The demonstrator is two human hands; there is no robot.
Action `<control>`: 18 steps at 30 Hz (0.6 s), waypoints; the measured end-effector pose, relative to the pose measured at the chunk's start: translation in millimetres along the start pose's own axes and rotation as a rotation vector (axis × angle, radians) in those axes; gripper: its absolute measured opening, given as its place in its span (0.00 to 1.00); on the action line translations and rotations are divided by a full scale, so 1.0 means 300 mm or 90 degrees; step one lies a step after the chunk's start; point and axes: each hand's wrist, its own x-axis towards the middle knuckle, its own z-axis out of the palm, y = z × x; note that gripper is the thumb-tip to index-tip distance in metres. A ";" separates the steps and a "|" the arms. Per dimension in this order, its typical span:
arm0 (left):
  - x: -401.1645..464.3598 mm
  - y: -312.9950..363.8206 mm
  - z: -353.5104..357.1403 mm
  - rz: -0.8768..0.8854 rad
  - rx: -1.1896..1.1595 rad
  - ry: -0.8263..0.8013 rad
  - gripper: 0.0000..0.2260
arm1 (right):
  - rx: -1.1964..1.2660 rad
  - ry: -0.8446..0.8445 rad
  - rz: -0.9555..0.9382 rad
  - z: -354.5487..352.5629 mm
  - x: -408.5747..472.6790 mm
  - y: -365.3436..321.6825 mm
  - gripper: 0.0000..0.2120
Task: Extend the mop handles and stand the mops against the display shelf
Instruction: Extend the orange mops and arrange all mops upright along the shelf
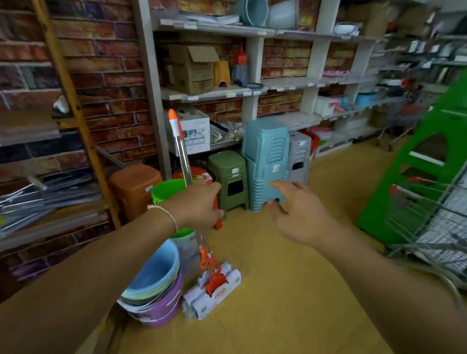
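Observation:
A sponge mop (pixel 184 155) with a silver handle and orange tip stands nearly upright on the floor, its white roller head (pixel 215 291) with orange fittings resting beside stacked buckets. My left hand (pixel 198 207) grips the handle about halfway up, at an orange lever. My right hand (pixel 298 213) hovers apart to the right, fingers relaxed and holding nothing. The white display shelf (pixel 152 99) rises just behind the mop's tip.
Stacked buckets (pixel 154 287) sit left of the mop head, with a green bucket (pixel 167 189) behind my left hand. Brown, green, blue and grey plastic stools (pixel 267 160) line the shelf's foot. A green stand (pixel 433 163) and a wire cart (pixel 434 223) crowd the right.

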 end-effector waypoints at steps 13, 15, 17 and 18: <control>0.727 -0.027 -0.009 0.082 0.008 -0.026 0.26 | 0.059 0.058 0.050 -0.010 0.566 0.136 0.24; 0.805 -0.040 0.020 0.082 0.011 -0.032 0.25 | 0.068 0.070 0.050 -0.009 0.629 0.167 0.24; 0.880 -0.047 0.036 0.077 0.008 -0.038 0.24 | 0.073 0.074 0.053 -0.002 0.691 0.204 0.25; 0.918 -0.047 0.043 0.077 0.005 -0.039 0.24 | 0.077 0.074 0.052 0.004 0.722 0.225 0.25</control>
